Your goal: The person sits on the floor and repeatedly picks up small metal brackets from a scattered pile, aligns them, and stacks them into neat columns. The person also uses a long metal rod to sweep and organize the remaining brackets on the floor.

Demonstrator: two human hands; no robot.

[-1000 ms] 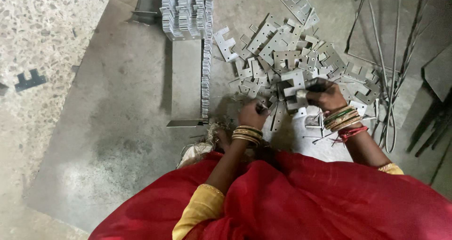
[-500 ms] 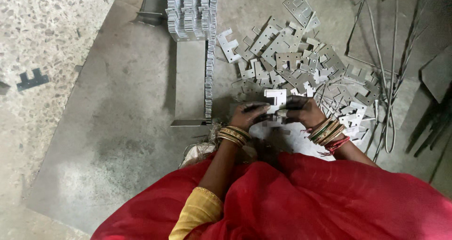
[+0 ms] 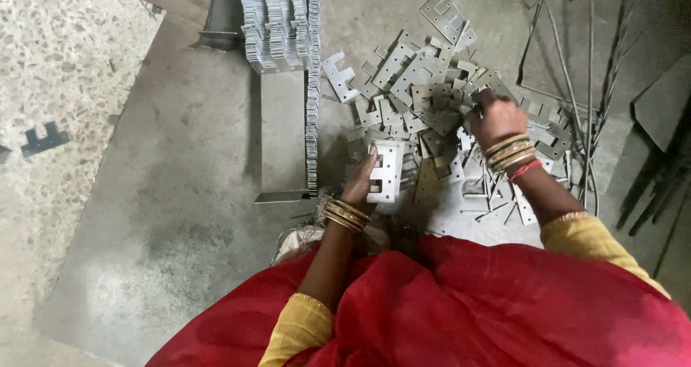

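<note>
The left hand (image 3: 358,183) holds a small stack of E-shaped metal plates (image 3: 386,171) at frame centre, grip pinching its left edge, long axis upright in the frame; up and to the right, the right hand (image 3: 495,119) is nearer the loose plate pile (image 3: 421,86), its grip pressed together on a plate there

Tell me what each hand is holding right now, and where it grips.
The left hand holds a small stack of E-shaped metal plates by its left edge. The right hand reaches into the loose plate pile; its grip is hidden.
</note>
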